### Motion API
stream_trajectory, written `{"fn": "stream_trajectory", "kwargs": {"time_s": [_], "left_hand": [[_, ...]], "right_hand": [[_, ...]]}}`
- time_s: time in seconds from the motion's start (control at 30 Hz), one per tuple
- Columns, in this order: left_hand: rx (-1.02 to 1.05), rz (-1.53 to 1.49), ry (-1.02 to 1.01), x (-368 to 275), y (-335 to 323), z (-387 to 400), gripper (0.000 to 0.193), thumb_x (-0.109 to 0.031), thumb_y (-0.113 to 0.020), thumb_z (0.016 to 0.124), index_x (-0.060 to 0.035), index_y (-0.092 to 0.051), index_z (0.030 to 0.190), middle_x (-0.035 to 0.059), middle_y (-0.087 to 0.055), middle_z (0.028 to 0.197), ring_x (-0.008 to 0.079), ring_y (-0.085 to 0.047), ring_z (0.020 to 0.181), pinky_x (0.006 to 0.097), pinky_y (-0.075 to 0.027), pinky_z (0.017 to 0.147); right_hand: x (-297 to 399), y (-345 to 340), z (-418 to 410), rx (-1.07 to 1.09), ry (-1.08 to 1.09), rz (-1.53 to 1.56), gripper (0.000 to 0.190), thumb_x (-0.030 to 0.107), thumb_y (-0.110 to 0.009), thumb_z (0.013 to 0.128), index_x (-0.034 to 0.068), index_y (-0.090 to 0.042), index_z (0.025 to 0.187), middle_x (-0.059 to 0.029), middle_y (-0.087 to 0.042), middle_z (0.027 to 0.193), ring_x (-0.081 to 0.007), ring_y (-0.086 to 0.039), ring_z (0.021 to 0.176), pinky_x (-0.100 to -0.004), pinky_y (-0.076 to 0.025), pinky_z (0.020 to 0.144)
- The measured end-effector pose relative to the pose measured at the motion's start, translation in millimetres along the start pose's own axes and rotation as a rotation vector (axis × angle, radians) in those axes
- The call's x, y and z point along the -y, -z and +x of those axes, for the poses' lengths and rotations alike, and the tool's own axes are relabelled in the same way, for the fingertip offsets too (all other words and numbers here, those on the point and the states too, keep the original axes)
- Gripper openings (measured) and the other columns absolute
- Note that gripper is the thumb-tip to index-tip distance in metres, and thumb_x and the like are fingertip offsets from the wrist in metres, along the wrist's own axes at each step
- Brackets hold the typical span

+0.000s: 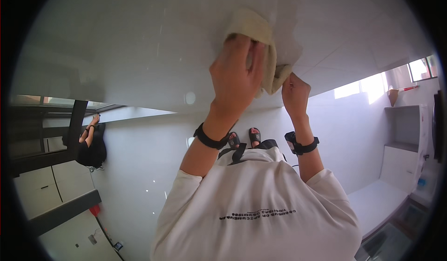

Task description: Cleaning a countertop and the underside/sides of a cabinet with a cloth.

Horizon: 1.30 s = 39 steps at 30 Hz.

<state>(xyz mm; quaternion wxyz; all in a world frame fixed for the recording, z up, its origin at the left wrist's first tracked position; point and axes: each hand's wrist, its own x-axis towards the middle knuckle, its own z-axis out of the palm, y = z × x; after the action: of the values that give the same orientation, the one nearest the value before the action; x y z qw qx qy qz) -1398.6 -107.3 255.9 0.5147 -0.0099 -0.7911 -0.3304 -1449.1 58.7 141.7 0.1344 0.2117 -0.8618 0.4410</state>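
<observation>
A folded, pale yellow cloth (249, 22) lies against a broad, glossy, light grey surface (157, 51) in front of me. My left hand (237, 69) is on the cloth, its fingers bent and gripping the folded part. Lower and to the right, my right hand (296, 91) pinches a hanging corner of the same cloth. A darker, damp-looking patch shows on the surface just right of the cloth. Both wrists wear black bands. The fingertips of my left hand are partly hidden in the cloth.
My feet, in dark sandals (255, 136), stand on the pale floor (139, 170). At the far left is another person (92, 149) in black near a dark frame. White cabinets (49, 187) stand lower left, a white shelf unit (401, 149) at the right.
</observation>
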Motion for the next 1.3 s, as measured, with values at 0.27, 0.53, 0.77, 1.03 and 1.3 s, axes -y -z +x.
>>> {"fn": "stream_trajectory", "kwargs": {"time_s": [0.27,0.53,0.77,1.03,1.3], "left_hand": [[0.095,0.15,-0.074,14,13,-5,0.021,-0.006,-0.069,0.082,-0.0083,-0.065,0.103,0.0095,-0.064,0.089,0.0262,-0.066,0.07,0.0344,-0.054,0.06],[0.235,0.062,-0.059,25,-24,-69,0.026,-0.008,-0.067,0.084,-0.0048,-0.062,0.109,0.014,-0.058,0.097,0.0314,-0.062,0.084,0.0379,-0.052,0.069],[-0.383,0.297,0.144,58,72,13,0.038,-0.007,-0.054,0.09,0.0014,-0.048,0.127,0.0136,-0.037,0.109,0.0233,-0.042,0.093,0.036,-0.039,0.082],[0.083,0.203,-0.333,14,-24,-13,0.03,-0.012,-0.067,0.078,-0.0154,-0.067,0.107,0.0126,-0.049,0.115,0.0315,-0.044,0.106,0.0417,-0.038,0.087],[0.198,0.129,-0.306,57,-15,-61,0.031,-0.013,-0.064,0.088,-0.0056,-0.061,0.118,0.0181,-0.035,0.134,0.0358,-0.031,0.123,0.0451,-0.032,0.101]], "right_hand": [[28,13,12,-0.056,-0.147,0.23,0.015,0.01,-0.061,0.091,-0.004,-0.066,0.089,-0.0151,-0.067,0.07,-0.0232,-0.07,0.066,-0.0269,-0.051,0.061],[-52,-2,-20,-0.118,-0.291,0.197,0.024,0.015,-0.056,0.094,-0.006,-0.062,0.083,-0.0112,-0.059,0.061,-0.0091,-0.05,0.056,-0.0269,-0.044,0.056],[32,8,5,0.03,-0.088,0.36,0.017,0.012,-0.071,0.085,-0.005,-0.067,0.085,-0.0095,-0.07,0.076,-0.0133,-0.069,0.076,-0.0244,-0.053,0.071],[16,18,13,-0.192,-0.259,0.425,0.011,0.007,-0.073,0.082,-0.001,-0.067,0.086,-0.0064,-0.068,0.078,-0.0112,-0.067,0.075,-0.0238,-0.053,0.071],[65,81,87,-0.778,0.282,0.294,0.018,0.003,-0.067,0.086,0.001,-0.06,0.102,-0.0092,-0.06,0.101,-0.0212,-0.057,0.094,-0.0328,-0.048,0.082]]}}
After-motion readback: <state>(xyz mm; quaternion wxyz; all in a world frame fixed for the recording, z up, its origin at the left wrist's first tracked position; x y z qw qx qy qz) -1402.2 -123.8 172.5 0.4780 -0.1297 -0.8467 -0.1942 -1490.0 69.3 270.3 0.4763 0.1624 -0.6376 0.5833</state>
